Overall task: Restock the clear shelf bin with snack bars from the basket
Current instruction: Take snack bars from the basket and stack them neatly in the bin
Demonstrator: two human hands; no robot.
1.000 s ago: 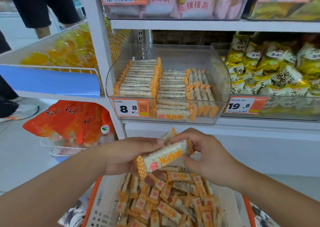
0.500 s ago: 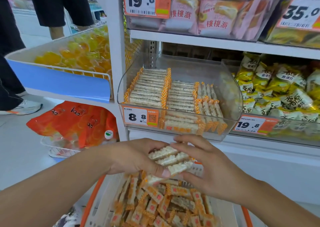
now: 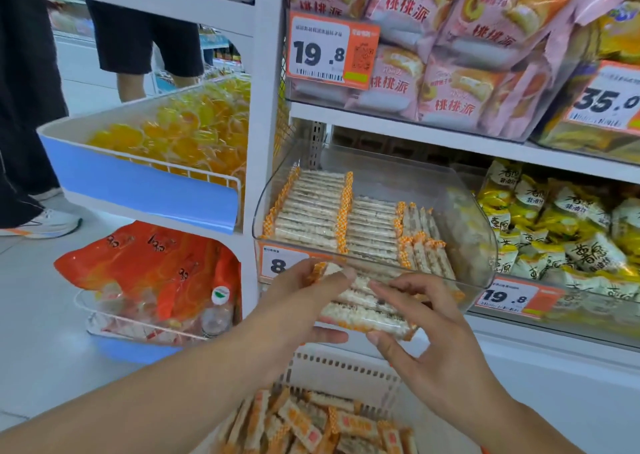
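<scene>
Both hands hold a small stack of snack bars (image 3: 363, 310) just in front of the clear shelf bin (image 3: 460, 211), at its front lip and well above the basket (image 3: 346, 367). The bars' long axes run left to right, parallel to the bin's front wall and to the rows already laid inside. Bin opening lies up and beyond the fingers; the stack must clear the lip to get in.

Left hand (image 3: 298, 311): thumb on top at the stack's left end, fingers curled under it. Right hand (image 3: 440, 346): thumb under the near edge, fingers arched over the top at the right end. Both grip; neither is spread flat. Both hands about equally near the bin. More loose bars lie in the basket below
</scene>
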